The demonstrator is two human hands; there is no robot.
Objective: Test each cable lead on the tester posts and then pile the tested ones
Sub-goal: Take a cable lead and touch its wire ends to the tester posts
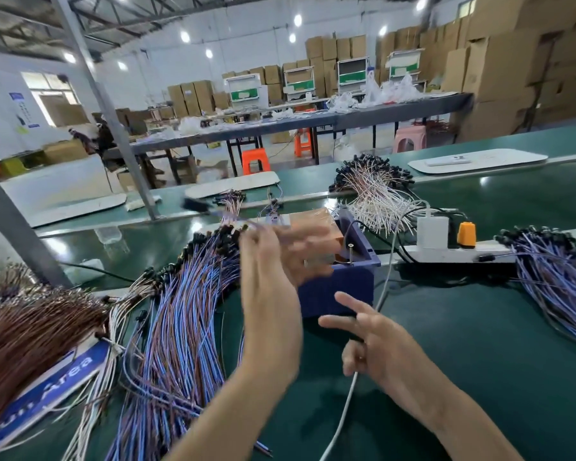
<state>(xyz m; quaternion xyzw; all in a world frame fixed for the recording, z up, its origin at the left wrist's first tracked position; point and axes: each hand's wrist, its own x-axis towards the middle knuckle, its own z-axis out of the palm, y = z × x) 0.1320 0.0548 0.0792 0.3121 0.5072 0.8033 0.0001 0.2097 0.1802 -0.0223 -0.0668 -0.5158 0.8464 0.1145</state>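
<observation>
The coming move turns on one gap: my left hand (273,267) is raised at the centre of the frame, and the upright metal post (350,252) on the blue tester box (341,289) stands just to the right of its fingers (305,251), slightly lower in the frame. That makes the left hand the nearer one to the post. The right hand (376,344) hangs lower and to the right, in front of the box. The left fingers are badly blurred, and I cannot tell whether they are clamped on a lead or apart. A thin blurred strand with a dark tip does show near the thumb. The right fingers are apart, forefinger and thumb stretched out with nothing between them, and a white cable (341,414) runs over the green tabletop (463,344) beneath that hand. The supply of cable leads (180,327) lies left of the left wrist. It is a thick fan of thin blue and purple wires, their long axis running from the lower left of the frame up toward the tester. Their black connector ends (213,241) crowd together just left of the raised fingers. A second heap of similar blue leads (556,281) lies well apart at the right edge, and I judge it to be the tested pile. The wires look limp and easily tangled.
</observation>
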